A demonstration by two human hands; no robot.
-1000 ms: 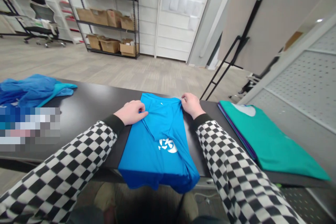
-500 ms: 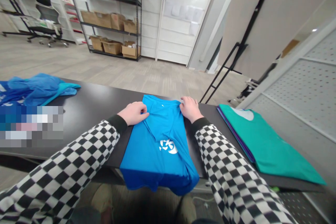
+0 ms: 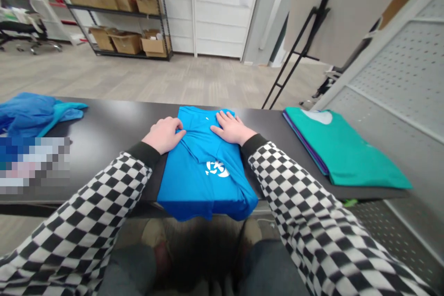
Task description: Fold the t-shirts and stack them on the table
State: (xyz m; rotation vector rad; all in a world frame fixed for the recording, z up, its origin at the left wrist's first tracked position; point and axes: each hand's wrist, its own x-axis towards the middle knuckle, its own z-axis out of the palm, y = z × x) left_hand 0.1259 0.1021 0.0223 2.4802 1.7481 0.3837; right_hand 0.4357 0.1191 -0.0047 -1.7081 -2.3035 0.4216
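A blue T-shirt (image 3: 194,180) with a white print lies folded narrow in front of me, its lower end hanging over the table's front edge. At its left side, near the far end, my left hand (image 3: 163,135) is closed, thumb and fingers pinching the cloth, which shows creases running from that spot. My right hand (image 3: 231,128) lies flat on the shirt's upper right part, fingers spread and pointing away from me.
The shirt rests on a black table (image 3: 114,125). Folded shirts with a green one (image 3: 354,148) on top lie to the right, beside a perforated panel (image 3: 398,64). Crumpled blue clothes (image 3: 27,113) lie at the left. Beyond stand a shelf with boxes (image 3: 126,42) and a board stand (image 3: 294,62).
My right hand has moved from the shirt's right edge inward and now lies flat on it. My left hand stays at the left edge. The camera view has tilted down.
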